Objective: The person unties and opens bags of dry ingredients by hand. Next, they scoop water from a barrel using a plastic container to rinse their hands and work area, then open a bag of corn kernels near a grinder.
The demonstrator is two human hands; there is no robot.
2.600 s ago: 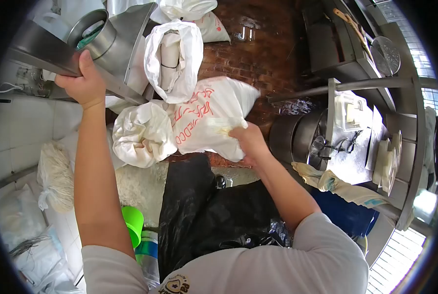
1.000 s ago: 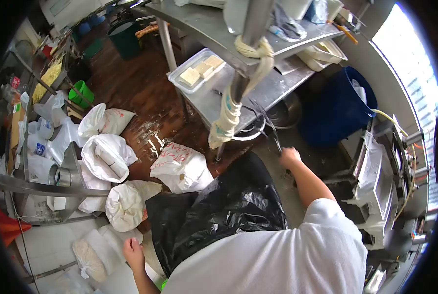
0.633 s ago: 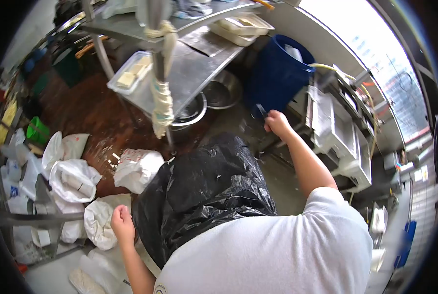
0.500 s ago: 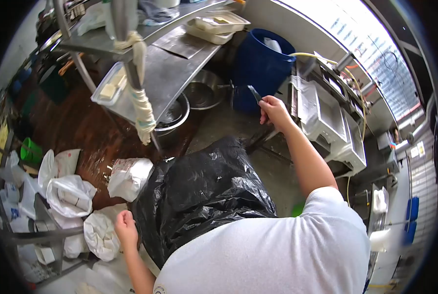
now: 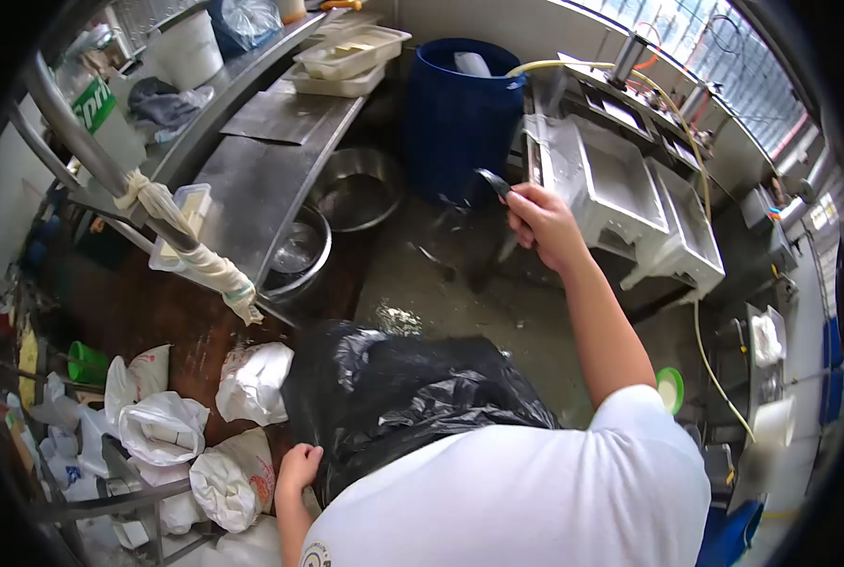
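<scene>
My right hand (image 5: 545, 225) is stretched out in front, its fingers wrapped around a small knife (image 5: 494, 181) with a short, shiny blade pointing up and left. Low at my side, my left hand (image 5: 299, 467) is loosely curled, with no object showing in it. It is beside the black plastic apron (image 5: 413, 378) over my front; whether it touches the plastic, I cannot tell. Beyond the knife stands a blue barrel (image 5: 460, 123) with a pale hose running over its rim.
To the left is a metal table (image 5: 252, 180) with stacked white trays (image 5: 351, 57) and a cloth-wrapped post (image 5: 195, 250). Metal bowls (image 5: 356, 189) sit beside it. White sacks (image 5: 162, 425) crowd the lower left. White basins (image 5: 620, 180) line the right. The floor (image 5: 422, 283) looks wet.
My view has turned, and the table and barrel now appear further left. My right hand still grips the knife. My left hand has come closer to the apron.
</scene>
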